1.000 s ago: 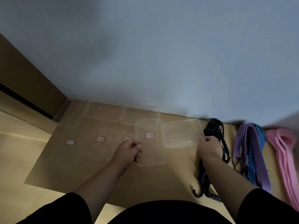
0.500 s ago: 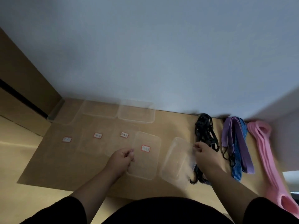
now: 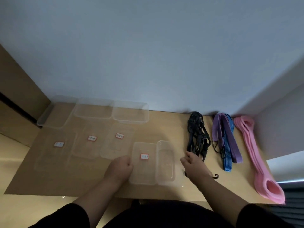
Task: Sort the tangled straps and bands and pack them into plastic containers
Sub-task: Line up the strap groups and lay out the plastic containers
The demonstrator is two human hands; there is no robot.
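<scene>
A clear lid with a red-edged label point(image 3: 143, 163) lies flat on the brown cardboard sheet point(image 3: 65, 183). My left hand point(image 3: 120, 168) has its fingers curled at the lid's left edge and grips it. A clear plastic container point(image 3: 165, 163) sits right beside that lid. Just to the container's right, my right hand point(image 3: 194, 165) hovers with loosely curled fingers and holds nothing. Behind it lies a tangle of black straps point(image 3: 197, 137). Further right are a purple band point(image 3: 218, 129), a blue striped strap point(image 3: 227, 162) and pink bands point(image 3: 256, 158).
Three more labelled clear lids point(image 3: 59, 144) point(image 3: 92, 138) point(image 3: 119, 136) lie in a row on the left. Clear containers point(image 3: 93, 111) point(image 3: 130, 113) point(image 3: 52, 116) stand along the wall behind them. A wall corner closes the right side.
My right hand carried the clear container down from the back, set it beside the labelled lid and let go. The left hand drew the lid nearer to me.
</scene>
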